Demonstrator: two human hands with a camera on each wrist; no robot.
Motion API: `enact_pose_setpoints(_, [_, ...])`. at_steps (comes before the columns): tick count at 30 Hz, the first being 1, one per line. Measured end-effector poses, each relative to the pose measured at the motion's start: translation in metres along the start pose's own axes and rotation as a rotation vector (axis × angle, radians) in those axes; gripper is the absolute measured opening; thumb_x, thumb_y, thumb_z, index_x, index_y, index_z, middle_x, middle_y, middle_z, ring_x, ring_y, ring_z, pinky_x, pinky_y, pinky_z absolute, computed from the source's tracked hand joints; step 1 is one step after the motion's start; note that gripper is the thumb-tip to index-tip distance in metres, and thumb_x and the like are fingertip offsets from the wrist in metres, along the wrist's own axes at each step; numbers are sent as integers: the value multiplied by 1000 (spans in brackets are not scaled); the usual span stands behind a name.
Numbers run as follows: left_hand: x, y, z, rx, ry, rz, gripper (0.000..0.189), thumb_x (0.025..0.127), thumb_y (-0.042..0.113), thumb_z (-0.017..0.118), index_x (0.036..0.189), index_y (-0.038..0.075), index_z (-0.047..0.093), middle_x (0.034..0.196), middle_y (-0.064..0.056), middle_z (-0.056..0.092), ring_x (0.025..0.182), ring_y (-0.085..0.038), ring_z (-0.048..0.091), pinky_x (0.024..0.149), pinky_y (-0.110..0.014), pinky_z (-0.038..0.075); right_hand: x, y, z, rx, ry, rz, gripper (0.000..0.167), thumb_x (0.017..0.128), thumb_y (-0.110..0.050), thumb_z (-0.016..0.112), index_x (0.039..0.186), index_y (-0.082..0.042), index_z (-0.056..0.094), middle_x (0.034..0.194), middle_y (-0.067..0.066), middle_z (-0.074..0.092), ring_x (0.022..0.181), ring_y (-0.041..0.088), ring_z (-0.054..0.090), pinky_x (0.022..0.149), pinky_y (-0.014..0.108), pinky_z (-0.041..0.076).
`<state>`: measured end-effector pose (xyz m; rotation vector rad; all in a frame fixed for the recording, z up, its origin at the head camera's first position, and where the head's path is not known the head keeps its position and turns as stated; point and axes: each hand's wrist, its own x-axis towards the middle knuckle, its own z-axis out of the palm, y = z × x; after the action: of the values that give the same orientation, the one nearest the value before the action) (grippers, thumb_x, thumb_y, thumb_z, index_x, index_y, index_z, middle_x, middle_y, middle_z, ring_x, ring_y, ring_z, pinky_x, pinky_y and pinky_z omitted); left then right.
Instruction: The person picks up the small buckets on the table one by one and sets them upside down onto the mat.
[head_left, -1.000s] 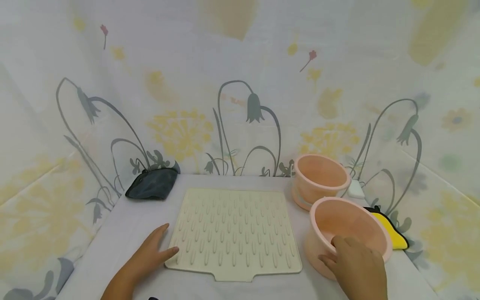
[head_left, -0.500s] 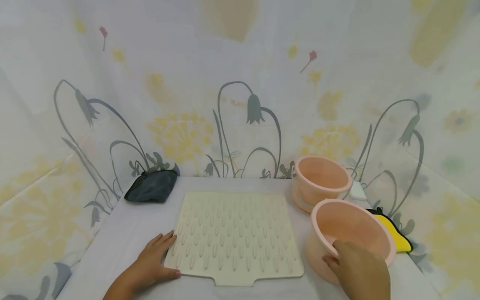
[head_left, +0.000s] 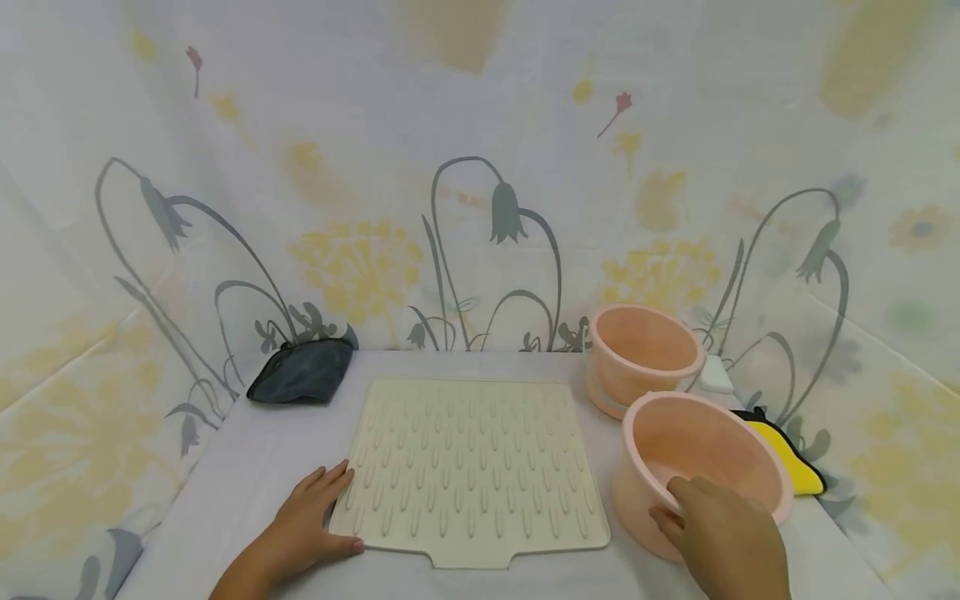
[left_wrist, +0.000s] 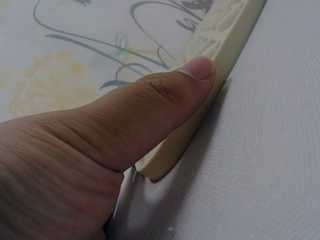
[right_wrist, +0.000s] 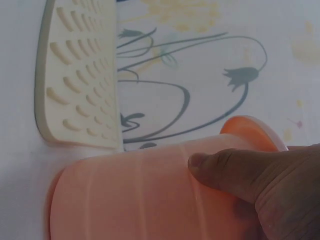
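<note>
The left hand (head_left: 309,515) and the right hand (head_left: 723,533) are bare, as is the left wrist (head_left: 257,565). The left thumb (left_wrist: 135,112) has a smooth, rounded, short nail (left_wrist: 201,67), deep knuckle creases (left_wrist: 162,87) and fine lines toward its base; the right thumb (right_wrist: 235,170) is likewise short-nailed and creased.

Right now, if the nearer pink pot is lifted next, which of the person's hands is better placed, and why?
Probably the right hand: it grips the nearer pink pot, thumb outside the wall, fingers inside. The left hand rests at the near left corner of the ridged board, across it from that pot.
</note>
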<state>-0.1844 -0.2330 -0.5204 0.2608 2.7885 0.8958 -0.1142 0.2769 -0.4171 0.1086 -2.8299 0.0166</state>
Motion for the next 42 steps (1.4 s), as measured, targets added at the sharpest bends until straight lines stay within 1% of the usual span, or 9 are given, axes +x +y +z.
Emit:
enact_pose_setpoints(4, [-2, 2, -1, -14, -6, 6, 116, 66, 51, 95, 157, 1, 45, 169, -19, 34, 154, -55, 19, 118, -76, 20, -3, 2, 2, 14, 41, -24, 46, 80, -36, 91, 70, -23, 48, 61, -9, 35, 54, 12, 34, 53, 32, 27])
enact_pose_setpoints(11, [-1, 3, -2, -12, -9, 0, 115, 66, 50, 95, 157, 1, 44, 169, -18, 34, 154, -54, 20, 118, -75, 21, -1, -4, 3, 90, -33, 58, 42, 85, -42, 87, 74, -21, 53, 62, -7, 40, 58, 14, 39, 56, 31, 33])
enact_pose_setpoints(19, [-1, 3, -2, -11, 0, 21, 113, 68, 50, 95, 157, 1, 45, 168, -19, 35, 153, -55, 21, 118, -75, 22, 0, -20, 5, 210, 35, 125, 46, 86, -50, 83, 74, -19, 51, 66, -5, 42, 63, 13, 40, 56, 27, 34])
enact_pose_setpoints(24, [0, 3, -2, -13, 0, 15, 113, 67, 49, 95, 156, 1, 45, 168, -19, 35, 154, -54, 21, 118, -75, 22, 3, -32, 8, 287, 48, 169, 48, 88, -52, 81, 74, -16, 52, 68, -4, 45, 64, 12, 42, 57, 25, 37])
enact_pose_setpoints(26, [1, 3, -1, -12, -3, 11, 113, 67, 49, 95, 156, 0, 45, 168, -19, 35, 153, -55, 21, 118, -75, 22, 4, -39, 11, 307, 119, 160, 47, 85, -48, 85, 73, -15, 54, 67, -5, 44, 63, 10, 41, 55, 24, 37])
enact_pose_setpoints(28, [1, 3, -1, -13, -7, 6, 113, 68, 49, 95, 156, 1, 45, 168, -19, 35, 154, -55, 21, 118, -75, 22, 4, -46, 16, 313, 255, 111, 46, 79, -40, 91, 70, -15, 54, 66, -7, 42, 61, 7, 38, 53, 22, 35])
enact_pose_setpoints(32, [1, 2, -1, -7, -9, 0, 114, 68, 49, 95, 157, 1, 44, 169, -19, 34, 154, -55, 20, 117, -76, 21, 6, -57, 24, 330, 429, 39, 45, 69, -30, 97, 70, -15, 55, 67, -9, 42, 61, 3, 35, 50, 21, 34])
enact_pose_setpoints(38, [1, 2, -1, -5, -3, -15, 115, 66, 50, 96, 157, 1, 45, 169, -17, 34, 154, -53, 21, 119, -74, 21, 10, -72, 35, 446, 484, 59, 45, 67, -23, 99, 72, -13, 55, 67, -9, 44, 62, 2, 37, 51, 19, 38])
enact_pose_setpoints(42, [0, 2, -1, -6, 0, -5, 116, 66, 50, 96, 157, 1, 44, 169, -18, 34, 154, -54, 21, 119, -74, 21, 14, -81, 43, 601, 552, 109, 44, 66, -15, 99, 69, -11, 55, 66, -8, 43, 61, 4, 38, 52, 17, 35])
